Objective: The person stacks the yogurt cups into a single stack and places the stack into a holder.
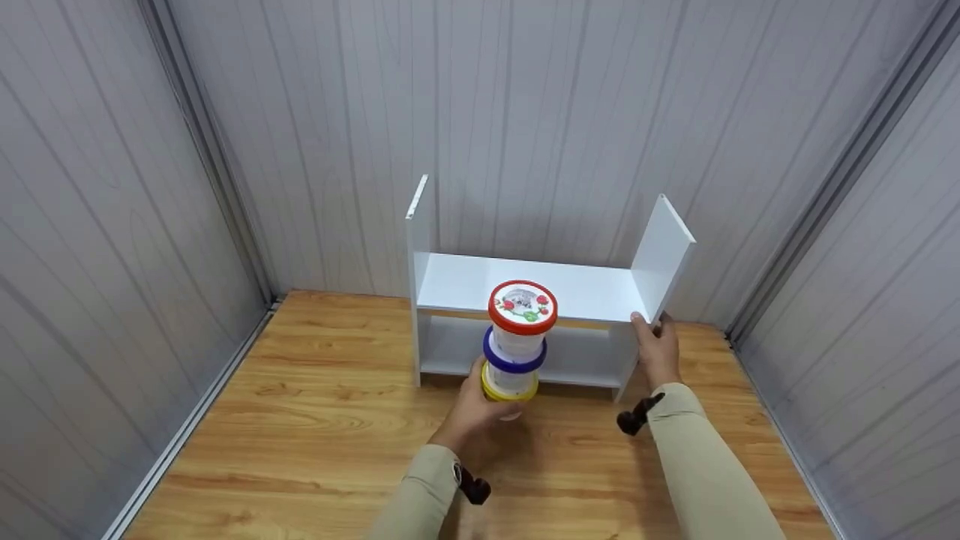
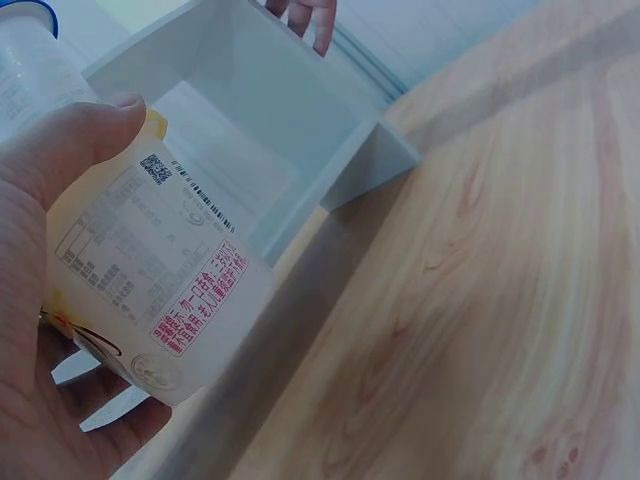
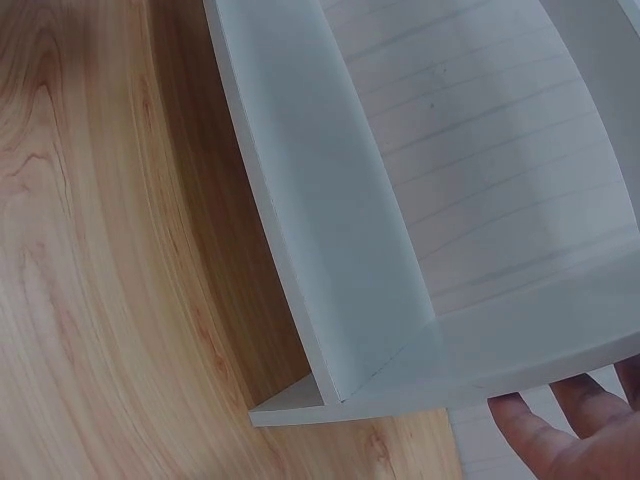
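My left hand [image 1: 469,412] grips the lowest of three stacked white plastic tubs, in front of a white two-tier shelf [image 1: 457,283]. This lowest tub [image 2: 160,265] has a yellow lid and a printed label with a barcode. Above it stands a tub with a blue lid [image 1: 491,358], topped by one with a red lid [image 1: 523,307] showing a strawberry picture. The stack is upright, hiding part of both boards. My right hand [image 1: 660,354] holds the shelf's right side panel [image 1: 664,251], thumb at the upper board's front corner, fingers [image 3: 585,405] along the panel's outer face.
The shelf stands on a wood-grain floor [image 1: 330,420], close to the pale panelled back wall [image 1: 510,135]. Its side panels rise above the upper board. Walls also stand at left [image 1: 97,247] and right [image 1: 877,285], with metal strips along the corners.
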Tool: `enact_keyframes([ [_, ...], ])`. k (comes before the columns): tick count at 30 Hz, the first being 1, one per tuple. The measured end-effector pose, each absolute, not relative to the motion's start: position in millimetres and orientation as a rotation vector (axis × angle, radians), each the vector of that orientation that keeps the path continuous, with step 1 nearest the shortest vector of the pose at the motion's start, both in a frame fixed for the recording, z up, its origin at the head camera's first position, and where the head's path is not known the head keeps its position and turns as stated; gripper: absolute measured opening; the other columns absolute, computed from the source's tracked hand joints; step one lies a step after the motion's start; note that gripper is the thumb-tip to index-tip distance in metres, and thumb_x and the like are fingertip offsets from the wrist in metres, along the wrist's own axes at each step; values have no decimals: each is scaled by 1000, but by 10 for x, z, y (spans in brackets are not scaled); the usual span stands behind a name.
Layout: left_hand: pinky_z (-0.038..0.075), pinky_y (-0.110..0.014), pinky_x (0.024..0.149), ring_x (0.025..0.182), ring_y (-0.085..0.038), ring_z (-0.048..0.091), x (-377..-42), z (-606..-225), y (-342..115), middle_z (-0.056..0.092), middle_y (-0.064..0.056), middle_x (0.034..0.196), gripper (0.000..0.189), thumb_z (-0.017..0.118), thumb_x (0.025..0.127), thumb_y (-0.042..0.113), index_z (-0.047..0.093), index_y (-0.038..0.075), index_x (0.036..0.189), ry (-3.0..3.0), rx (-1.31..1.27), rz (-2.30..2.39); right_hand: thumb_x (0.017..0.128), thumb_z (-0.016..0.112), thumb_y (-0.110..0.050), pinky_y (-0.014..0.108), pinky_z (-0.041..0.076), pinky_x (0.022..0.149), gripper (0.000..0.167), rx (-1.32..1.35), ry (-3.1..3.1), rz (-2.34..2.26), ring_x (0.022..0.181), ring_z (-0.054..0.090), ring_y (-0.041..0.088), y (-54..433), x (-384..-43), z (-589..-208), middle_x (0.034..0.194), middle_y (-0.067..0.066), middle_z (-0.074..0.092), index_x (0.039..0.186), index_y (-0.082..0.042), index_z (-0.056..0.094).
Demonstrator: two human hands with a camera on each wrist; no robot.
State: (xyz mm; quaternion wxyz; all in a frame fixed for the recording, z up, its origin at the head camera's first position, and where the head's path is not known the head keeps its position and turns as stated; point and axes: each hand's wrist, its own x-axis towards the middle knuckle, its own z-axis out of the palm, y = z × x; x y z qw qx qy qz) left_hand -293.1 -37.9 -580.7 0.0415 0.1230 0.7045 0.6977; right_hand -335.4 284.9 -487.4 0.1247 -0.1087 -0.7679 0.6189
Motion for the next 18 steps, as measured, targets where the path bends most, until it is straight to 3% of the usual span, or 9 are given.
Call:
enact_keyframes([
  [9, 33, -55, 115, 132, -27, 49, -2951, -5757, -387, 52, -5, 142, 108, 93, 72, 20, 27, 23, 157, 2274, 442, 2091, 98, 56, -54, 51, 30, 118, 90, -330, -2233, 1787, 145, 30, 34, 2832, -3333, -4934, 162, 21, 24, 164, -13, 9],
  [18, 34, -57, 115, 133, -24, 49, -2968, -5607, -378, 52, 5, 141, 107, 95, 69, 30, 29, 36, 153, 2239, 396, 2080, 98, 56, -53, 51, 28, 120, 90, -361, -2234, 1804, 148, 27, 35, 2814, -3347, -4914, 165, 20, 20, 164, -15, 9],
])
